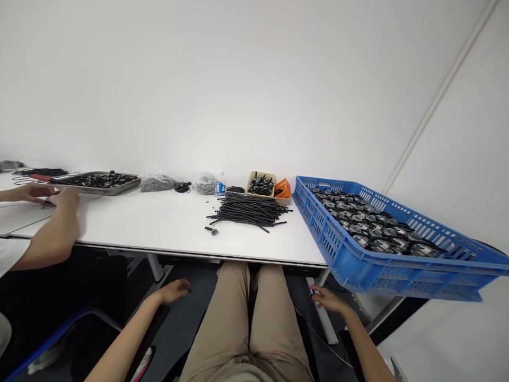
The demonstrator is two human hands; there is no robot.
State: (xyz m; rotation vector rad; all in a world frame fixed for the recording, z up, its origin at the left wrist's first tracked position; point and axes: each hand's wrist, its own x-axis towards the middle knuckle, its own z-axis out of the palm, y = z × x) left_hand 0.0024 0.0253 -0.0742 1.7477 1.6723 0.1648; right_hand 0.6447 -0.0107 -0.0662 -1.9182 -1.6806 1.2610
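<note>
My left hand (175, 292) hangs over the floor left of my knees, below the table edge, with loosely bent fingers and nothing held. On the right, my right hand (328, 299) is in the air under the table's corner, fingers apart and free of any object. In front of me on the white table (178, 228) lies a pile of black tubes (250, 209). A small round metal part with a black stem (212, 231) rests before the pile. Behind it sit a cream basket (271, 176) of small black-and-metal parts and an orange basket (287, 187).
A blue crate (338, 260) of round black-and-silver parts overhangs the table's right edge. Behind stand a water bottle (220, 185) and plastic bags (158, 182) of small parts. At left, a co-worker's hands (66, 199) work near a metal tray (131, 185).
</note>
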